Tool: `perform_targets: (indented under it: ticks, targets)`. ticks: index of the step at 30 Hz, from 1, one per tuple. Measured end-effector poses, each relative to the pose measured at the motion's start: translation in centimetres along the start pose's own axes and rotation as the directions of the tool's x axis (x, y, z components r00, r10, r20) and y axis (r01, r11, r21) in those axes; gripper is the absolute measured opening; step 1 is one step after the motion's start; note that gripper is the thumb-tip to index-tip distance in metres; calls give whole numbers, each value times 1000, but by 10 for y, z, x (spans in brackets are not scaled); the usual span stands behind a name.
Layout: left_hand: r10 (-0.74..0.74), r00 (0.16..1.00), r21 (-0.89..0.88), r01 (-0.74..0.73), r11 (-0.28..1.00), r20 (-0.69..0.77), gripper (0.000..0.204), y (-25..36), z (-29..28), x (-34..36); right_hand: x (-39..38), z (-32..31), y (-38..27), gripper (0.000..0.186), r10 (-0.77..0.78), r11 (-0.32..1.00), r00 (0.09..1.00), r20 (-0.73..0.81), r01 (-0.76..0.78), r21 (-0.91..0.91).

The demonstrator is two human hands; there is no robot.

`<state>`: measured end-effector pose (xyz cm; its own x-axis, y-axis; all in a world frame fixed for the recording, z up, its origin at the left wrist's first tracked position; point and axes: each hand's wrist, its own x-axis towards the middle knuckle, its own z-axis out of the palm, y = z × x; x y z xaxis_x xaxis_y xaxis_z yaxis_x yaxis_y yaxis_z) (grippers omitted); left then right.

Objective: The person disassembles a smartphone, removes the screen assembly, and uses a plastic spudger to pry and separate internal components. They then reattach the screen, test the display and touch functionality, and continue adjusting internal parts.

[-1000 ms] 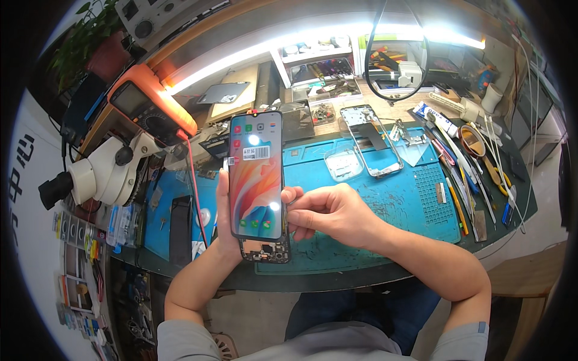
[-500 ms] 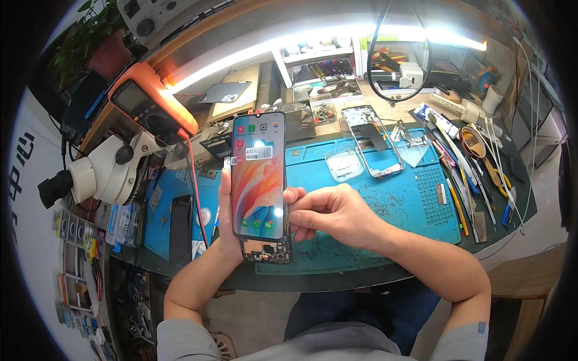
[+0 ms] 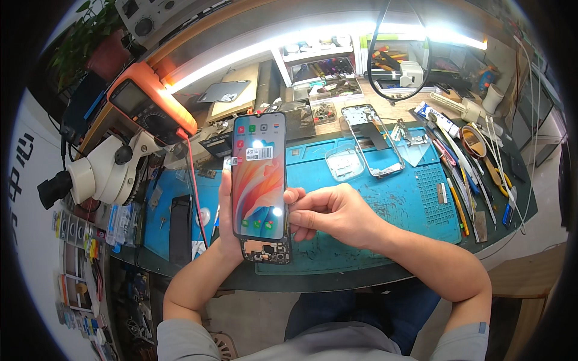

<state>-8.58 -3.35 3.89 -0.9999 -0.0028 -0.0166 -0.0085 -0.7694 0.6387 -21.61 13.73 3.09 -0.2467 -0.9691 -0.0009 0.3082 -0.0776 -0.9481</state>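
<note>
A lit phone screen (image 3: 259, 192) with an orange-red wallpaper and a white barcode label stands nearly upright over the mat. Its lower end leaves an opened phone body (image 3: 266, 253) with bare circuitry showing behind and below it. My left hand (image 3: 226, 237) grips both from the left side, thumb along the edge; its other fingers are hidden behind. At the right edge, my right hand (image 3: 337, 213) has its fingers curled and closed, with thumb and fingertips against the phone's side. Whether a small part is between those fingertips cannot be seen.
A blue work mat (image 3: 397, 216) covers the bench. Beyond it lie a bare phone frame (image 3: 374, 144) and a clear tray (image 3: 345, 165). Tweezers and hand tools (image 3: 463, 174) crowd the right. An orange multimeter (image 3: 150, 102) and a microscope (image 3: 99, 171) stand at left.
</note>
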Motion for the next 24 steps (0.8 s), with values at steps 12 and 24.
perform_targets:
  ticks: [12, 24]
  targets:
    - [-1, 999, -51, 3, 999, 41, 103, -1, -10, -2, 0, 0, 0, 24, 7, 1000, 1000, 0, -7, -20]
    - [3, 998, -13, -3, 1000, 55, 101, -1, -12, -2, 0, -1, 1, 24, 6, 1000, 1000, 2, -6, -19]
